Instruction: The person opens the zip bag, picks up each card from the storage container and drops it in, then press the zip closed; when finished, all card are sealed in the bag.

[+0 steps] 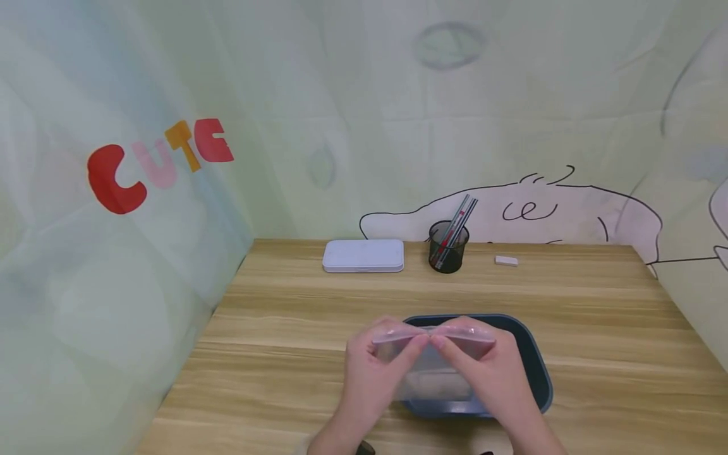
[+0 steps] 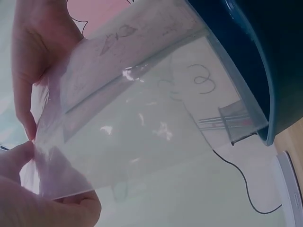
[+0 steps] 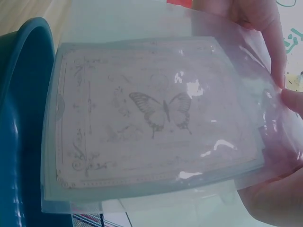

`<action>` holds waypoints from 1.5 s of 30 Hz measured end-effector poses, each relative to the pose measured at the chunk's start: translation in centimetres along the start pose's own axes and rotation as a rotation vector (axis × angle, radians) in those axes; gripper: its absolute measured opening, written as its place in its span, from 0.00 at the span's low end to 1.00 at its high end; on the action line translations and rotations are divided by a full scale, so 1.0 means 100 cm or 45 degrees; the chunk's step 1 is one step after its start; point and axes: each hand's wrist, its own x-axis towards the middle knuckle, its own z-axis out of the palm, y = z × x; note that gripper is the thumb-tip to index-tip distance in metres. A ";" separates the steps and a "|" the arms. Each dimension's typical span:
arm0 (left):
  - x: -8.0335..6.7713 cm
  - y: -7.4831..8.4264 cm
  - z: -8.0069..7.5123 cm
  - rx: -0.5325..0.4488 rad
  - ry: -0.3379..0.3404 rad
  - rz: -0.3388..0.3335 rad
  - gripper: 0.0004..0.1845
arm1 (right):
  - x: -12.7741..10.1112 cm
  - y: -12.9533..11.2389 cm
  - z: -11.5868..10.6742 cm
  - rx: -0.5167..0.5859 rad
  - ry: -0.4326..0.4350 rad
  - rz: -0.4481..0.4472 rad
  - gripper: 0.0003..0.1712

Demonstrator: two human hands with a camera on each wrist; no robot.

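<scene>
Both hands meet over the dark blue tray [image 1: 534, 363], which lies on the wooden table [image 1: 284, 328] at the near edge, and between them they hold up a clear plastic sleeve [image 1: 435, 360] just above the tray's left half. The left hand [image 1: 372, 373] pinches the sleeve's top edge between thumb and curled fingers, and the right hand [image 1: 483, 370] does the same right beside it, so that the fingertips of the two hands nearly touch at the middle of that edge. The sleeve hangs down from the pinch toward the tray, its lower part in front of the tray's near rim. In the right wrist view the sleeve [image 3: 156, 127] shows a pale card [image 3: 156, 125] inside it, printed with a butterfly and an ornamental border, with the tray's blue wall [image 3: 23, 123] close along one side. In the left wrist view the sleeve [image 2: 137, 118] is see-through, with fingers [image 2: 28, 61] along its edge and the tray's rim [image 2: 265, 71] beside it. Beyond the tray, along the table's far edge, stand a black mesh pen cup [image 1: 448, 246] with pens in it, a flat white case [image 1: 363, 256] to the left of the cup, and a small white eraser [image 1: 506, 260] to the cup's right
</scene>
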 end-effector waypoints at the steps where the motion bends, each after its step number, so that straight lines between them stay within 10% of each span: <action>1: 0.000 0.000 0.000 0.019 0.005 0.023 0.05 | 0.000 0.000 0.000 0.001 -0.008 -0.021 0.04; 15: 0.001 0.008 -0.003 0.075 0.018 0.102 0.04 | 0.001 0.004 0.001 0.081 -0.102 -0.122 0.05; 45: 0.001 0.011 -0.038 0.089 0.160 0.059 0.02 | -0.003 -0.010 -0.005 -0.019 0.247 0.094 0.06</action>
